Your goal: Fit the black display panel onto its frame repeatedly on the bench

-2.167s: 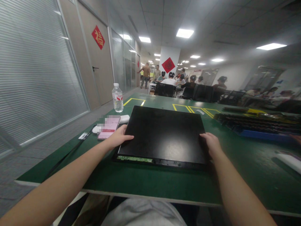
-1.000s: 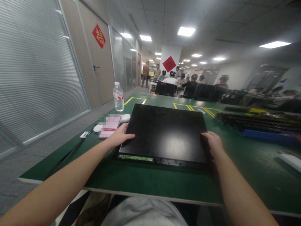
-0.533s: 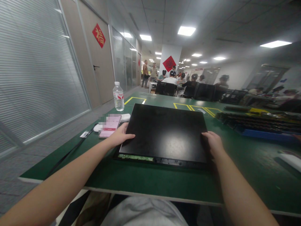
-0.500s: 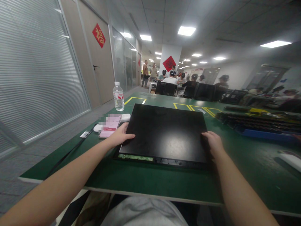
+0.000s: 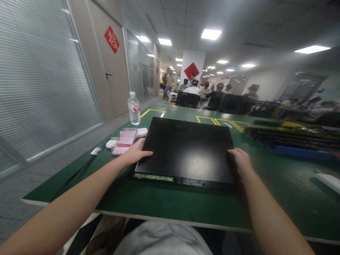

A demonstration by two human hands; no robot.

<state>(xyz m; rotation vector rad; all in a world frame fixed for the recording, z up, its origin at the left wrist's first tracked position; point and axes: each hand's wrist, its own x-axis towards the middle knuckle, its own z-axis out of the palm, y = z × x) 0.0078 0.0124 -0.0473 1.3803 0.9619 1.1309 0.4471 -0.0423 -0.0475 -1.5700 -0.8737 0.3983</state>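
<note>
A flat black display panel (image 5: 186, 148) lies in front of me over the green table. Along its near edge runs a dark strip with a green circuit board (image 5: 153, 177) showing at the left. My left hand (image 5: 137, 151) grips the panel's left edge, thumb on top and the other fingers mostly hidden behind the side. On the opposite edge, my right hand (image 5: 241, 160) closes round the side with its thumb on the upper face. What lies beneath the panel is hidden.
Left of the panel are a phone (image 5: 124, 142), a white case (image 5: 141, 132), a black strap (image 5: 79, 170) and a water bottle (image 5: 134, 109). Dark stacked strips (image 5: 281, 139) and a blue tray (image 5: 300, 153) sit to the right on the green table (image 5: 170, 202). People sit beyond.
Both hands and the panel stay in place. In the background, two standing people have shifted closer together.
</note>
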